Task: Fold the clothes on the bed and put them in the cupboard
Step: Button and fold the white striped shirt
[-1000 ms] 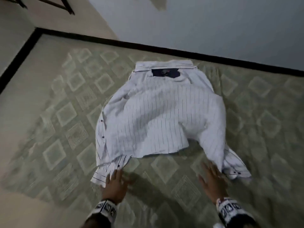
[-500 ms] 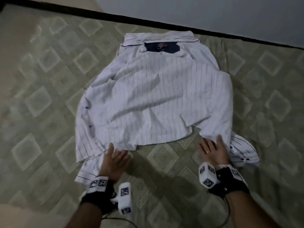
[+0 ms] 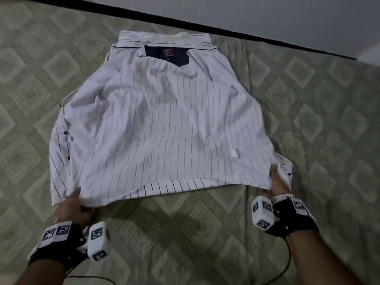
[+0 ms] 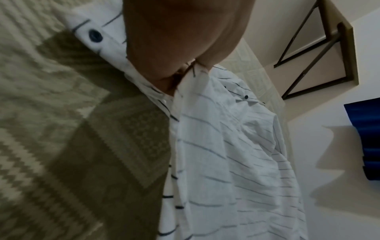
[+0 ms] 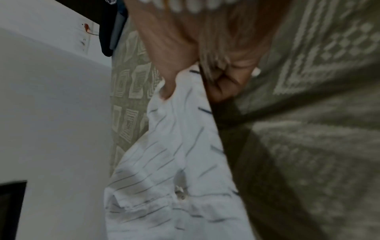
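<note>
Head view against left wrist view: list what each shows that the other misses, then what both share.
Only the head view shows the whole striped shirt spread on the bed, its dark neck label, and the right hand gripping the other hem corner. Only the left wrist view shows a dark-framed fixture and a blue object on the wall. Both show the left hand pinching the shirt's hem over the patterned bedcover.

Pale wall (image 3: 267,15), black trim (image 3: 185,22), dim light, blue curtain (image 4: 363,139).
</note>
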